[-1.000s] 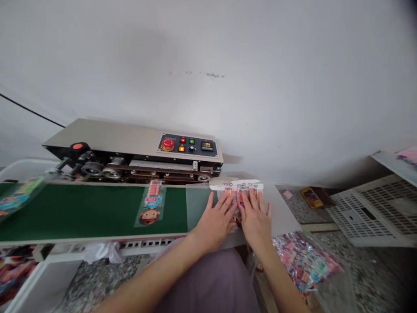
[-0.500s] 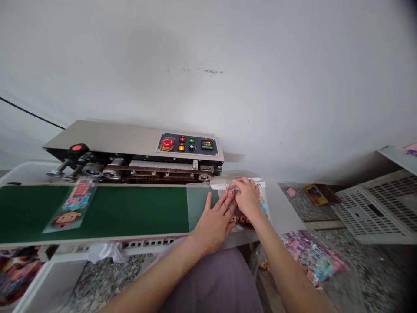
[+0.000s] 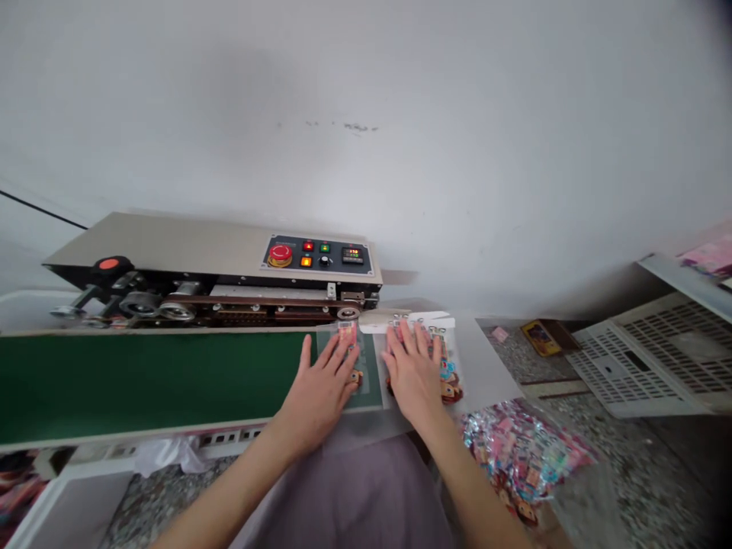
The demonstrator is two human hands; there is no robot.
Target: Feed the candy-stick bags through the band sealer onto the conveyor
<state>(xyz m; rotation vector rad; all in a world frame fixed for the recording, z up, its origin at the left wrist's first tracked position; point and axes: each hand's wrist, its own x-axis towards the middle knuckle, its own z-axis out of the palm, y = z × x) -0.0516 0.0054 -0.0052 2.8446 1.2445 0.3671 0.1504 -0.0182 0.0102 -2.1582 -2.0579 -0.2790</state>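
My left hand [image 3: 320,393] lies flat with fingers spread on a clear plastic packet [image 3: 355,378] with a pink top and a cartoon-face piece inside. That packet rests at the right end of the green conveyor belt [image 3: 171,381], just in front of the band sealer's roller. My right hand [image 3: 415,377] is also flat and open, resting on several similar packets [image 3: 451,374]. They lie together on a white sheet [image 3: 486,358] right of the belt. The fingers partly cover the packets under both hands.
The band sealer [image 3: 200,252] with lit buttons stands against the wall behind the belt. A transparent bag of shiny packets [image 3: 531,450] sits at lower right. Further right are a small box [image 3: 543,339] on the floor and a white slotted crate [image 3: 646,358]. White cloth [image 3: 171,455] hangs below the belt.
My left hand has slid left with one packet onto the belt's end. My right hand has flattened over the other packets. The packet at the belt's left is out of sight; the view has shifted slightly.
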